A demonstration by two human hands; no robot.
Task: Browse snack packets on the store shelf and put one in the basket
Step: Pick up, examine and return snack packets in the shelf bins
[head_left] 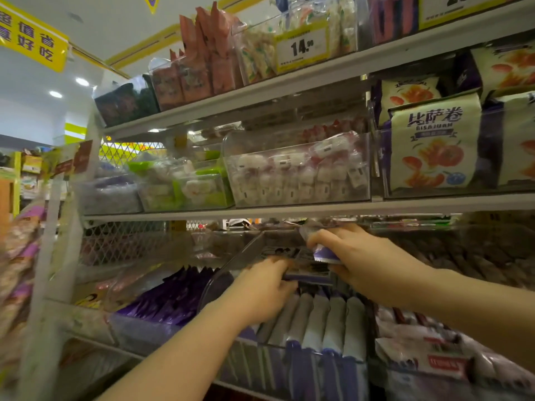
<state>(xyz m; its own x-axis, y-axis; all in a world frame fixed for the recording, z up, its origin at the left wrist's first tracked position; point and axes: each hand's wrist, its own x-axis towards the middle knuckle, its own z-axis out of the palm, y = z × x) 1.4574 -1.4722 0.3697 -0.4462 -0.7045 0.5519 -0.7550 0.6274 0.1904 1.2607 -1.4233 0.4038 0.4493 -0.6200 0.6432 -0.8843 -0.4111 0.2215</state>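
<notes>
Both my hands reach into the lower shelf bin of grey and purple snack packets (321, 322). My right hand (367, 261) grips a small purple and white packet (324, 253) by its top, lifted above the row. My left hand (260, 290) curls its fingers round the edge of a dark purple packet (307, 277) lying flat just under the raised one. No basket is in view.
Clear bins (298, 175) of white and red sweets and cream pizza-roll bags (434, 146) fill the shelf above. Purple packets (173, 296) lie to the left, white and red packs (419, 351) to the right. A 14.90 price tag (302, 47) hangs on the top shelf.
</notes>
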